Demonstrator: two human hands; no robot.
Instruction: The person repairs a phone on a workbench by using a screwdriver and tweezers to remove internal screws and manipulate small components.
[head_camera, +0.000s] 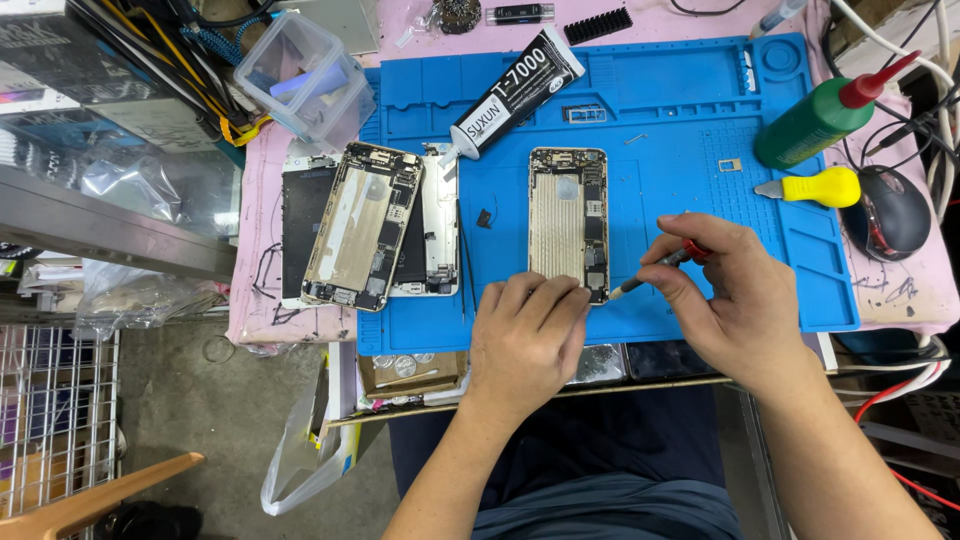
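Quick count of what's on the worktop: two hands, left hand (525, 335) and right hand (735, 300), and one screwdriver (660, 268) in the right one. One blue mat (660, 130). Opened phones: one (568, 222) in the middle of the mat, plus a pile at the left edge with one gold frame (362, 225) on top and what looks like two more pieces under it, a dark screen (300, 225) and a white one (440, 235), hard to be sure. One glue tube (515, 92), one green bottle (815, 120), one yellow-handled tool (815, 187), one mouse (890, 212), all on the right apart from the tube. One clear plastic box (305, 75) upper left. One tiny metal tray (731, 164) on the mat.
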